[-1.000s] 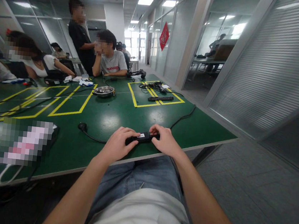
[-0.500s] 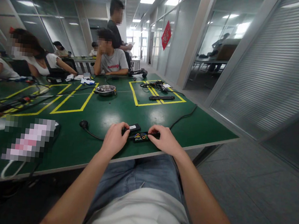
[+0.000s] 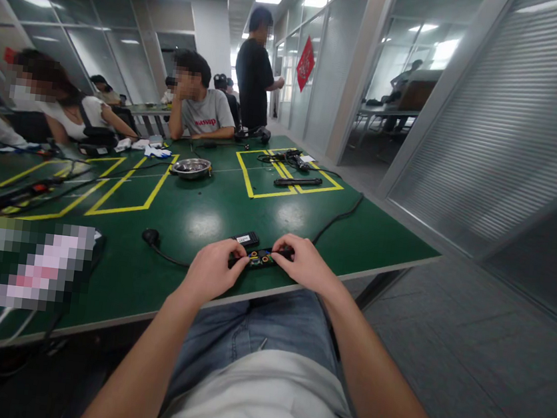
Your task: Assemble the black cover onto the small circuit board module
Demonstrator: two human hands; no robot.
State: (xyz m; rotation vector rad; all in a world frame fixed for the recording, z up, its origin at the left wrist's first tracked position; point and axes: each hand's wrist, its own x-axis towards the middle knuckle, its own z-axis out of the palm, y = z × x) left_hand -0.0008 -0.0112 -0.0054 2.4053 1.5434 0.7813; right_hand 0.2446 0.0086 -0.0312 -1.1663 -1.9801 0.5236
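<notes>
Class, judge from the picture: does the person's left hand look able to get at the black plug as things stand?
Probably yes. Only the cord shows between the left hand and the black plug, though the hand would likely have to leave the open case first.

The cover (image 3: 247,239) lies behind the circuit case (image 3: 261,258) on the table (image 3: 208,209).
</notes>
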